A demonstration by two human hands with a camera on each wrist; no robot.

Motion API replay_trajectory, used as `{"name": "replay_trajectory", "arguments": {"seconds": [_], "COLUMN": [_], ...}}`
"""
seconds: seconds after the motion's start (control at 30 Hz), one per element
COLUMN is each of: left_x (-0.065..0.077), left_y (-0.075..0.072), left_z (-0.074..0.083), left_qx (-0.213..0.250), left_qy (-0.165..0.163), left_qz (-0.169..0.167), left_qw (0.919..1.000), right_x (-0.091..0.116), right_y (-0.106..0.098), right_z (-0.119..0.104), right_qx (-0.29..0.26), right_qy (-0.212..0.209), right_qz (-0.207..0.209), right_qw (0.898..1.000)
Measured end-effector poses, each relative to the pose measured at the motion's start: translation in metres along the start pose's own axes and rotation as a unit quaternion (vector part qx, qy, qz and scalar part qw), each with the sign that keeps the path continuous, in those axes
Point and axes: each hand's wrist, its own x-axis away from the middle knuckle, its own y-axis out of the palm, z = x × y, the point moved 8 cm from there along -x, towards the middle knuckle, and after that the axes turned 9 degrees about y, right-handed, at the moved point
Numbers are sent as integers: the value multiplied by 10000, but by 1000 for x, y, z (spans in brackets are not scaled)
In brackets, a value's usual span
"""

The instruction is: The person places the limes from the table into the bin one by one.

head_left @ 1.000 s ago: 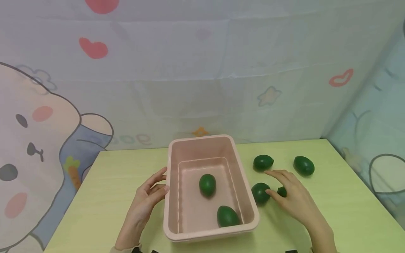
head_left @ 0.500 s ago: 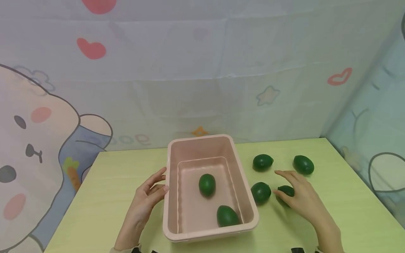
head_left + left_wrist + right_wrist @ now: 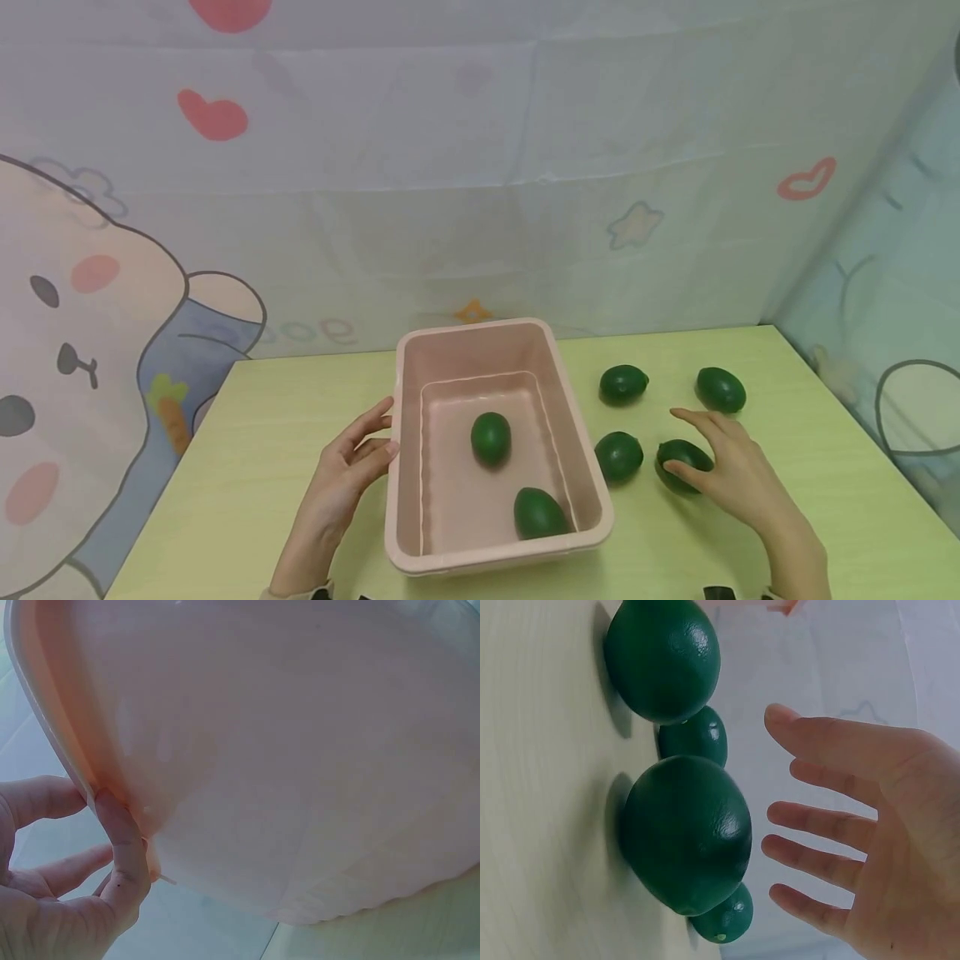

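Note:
A pale pink plastic bin [image 3: 442,557] stands on the table, slightly turned, with two green limes, one lime [image 3: 491,439] near its middle and another lime [image 3: 540,513] in the near right corner. My left hand [image 3: 341,467] holds the bin's left rim; in the left wrist view its thumb and fingers pinch the rim edge. My right hand [image 3: 738,475] hovers over a lime [image 3: 678,454] right of the bin. In the right wrist view its fingers are spread and apart from the nearest lime [image 3: 686,832]. Nothing is in that hand.
A lime [image 3: 618,457] lies close to the bin's right wall. Farther back are another lime [image 3: 624,384] and one more lime [image 3: 721,389] to the right. The pale yellow-green table [image 3: 300,400] ends at a printed cloth backdrop [image 3: 420,225].
My right hand has moved right, from beside the lime near the bin to over the neighbouring lime, which now shows more fully. The left hand and the bin stay put.

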Motion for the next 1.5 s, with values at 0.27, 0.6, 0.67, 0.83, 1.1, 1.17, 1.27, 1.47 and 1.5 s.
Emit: {"name": "replay_trajectory", "arguments": {"seconds": [0.27, 0.6, 0.67, 0.83, 1.1, 1.17, 1.27, 1.47, 1.5], "left_x": [1, 1, 1, 1, 1, 1, 0, 1, 1], "left_y": [-1, 0, 0, 0, 0, 0, 0, 0, 0], "left_z": [0, 0, -1, 0, 0, 1, 1, 0, 0], "left_qx": [-32, 0, -1, 6, -7, -12, -11, -50, -54], "left_qy": [39, -23, -37, -17, 38, 44, 36, -8, -12], "left_qz": [29, 7, 8, 21, 12, 4, 0, 14, 18], "left_qw": [10000, 10000, 10000, 10000, 10000, 10000, 10000, 10000, 10000], "right_x": [-1, -1, -1, -1, -2, -2, -2, -1, -1], "right_y": [9, 20, 21, 24, 28, 29, 31, 33, 34], "right_z": [8, 18, 20, 21, 24, 25, 26, 27, 27], "right_qx": [-100, -218, -225, -277, -285, -280, -270, -280, -284], "right_qy": [216, 326, 332, 327, 345, 344, 374, 438, 443], "right_qz": [-380, -602, -624, -698, -796, -815, -869, -948, -954], "right_qw": [9990, 9974, 9972, 9966, 9958, 9957, 9951, 9941, 9940]}}
